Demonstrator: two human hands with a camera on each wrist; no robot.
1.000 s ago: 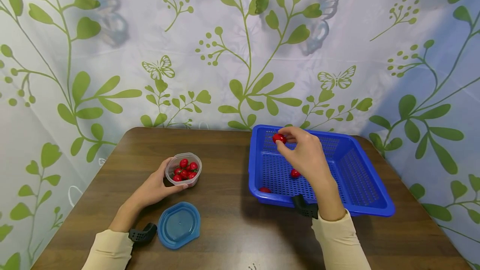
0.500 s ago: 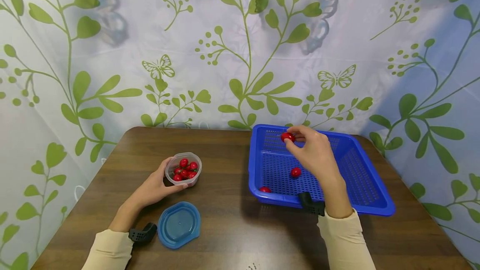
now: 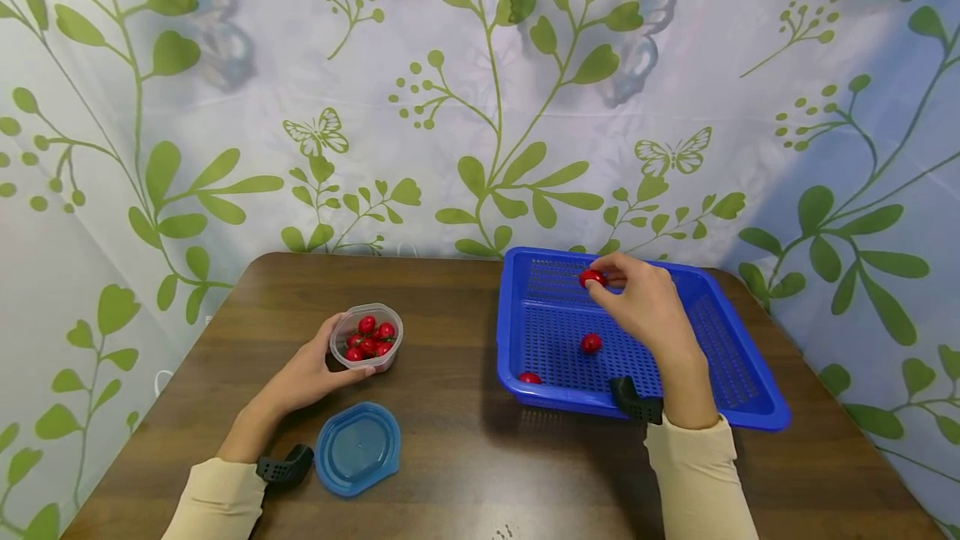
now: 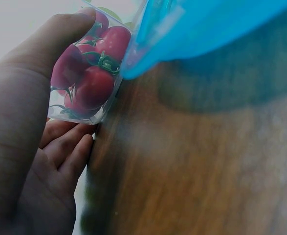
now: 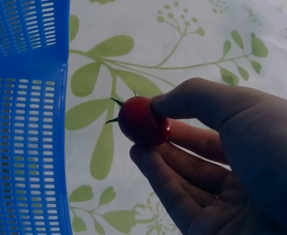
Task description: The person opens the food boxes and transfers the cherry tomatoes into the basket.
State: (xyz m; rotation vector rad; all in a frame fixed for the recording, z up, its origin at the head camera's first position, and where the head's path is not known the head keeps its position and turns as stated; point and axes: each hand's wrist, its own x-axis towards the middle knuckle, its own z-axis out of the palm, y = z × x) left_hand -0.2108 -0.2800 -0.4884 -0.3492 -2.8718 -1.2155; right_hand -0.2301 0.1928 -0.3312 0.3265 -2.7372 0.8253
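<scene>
My right hand pinches a red cherry tomato between thumb and fingers, above the back part of the blue basket. Small green sepals show on this tomato in the right wrist view. Two more tomatoes lie on the basket floor, one near the middle and one at the front left corner. On the left, my left hand grips a small clear plastic container, thumb at its near side and fingers round the far left. Several cherry tomatoes with green stalks fill it.
A blue lid lies on the brown wooden table, just in front of the container. A leaf-patterned curtain hangs behind the table. Each wrist wears a black camera mount, the left one close beside the lid.
My right hand has moved to the right over the basket with the tomato in its fingers, uncovering more of the middle tomato. The left hand and container have stayed in place.
</scene>
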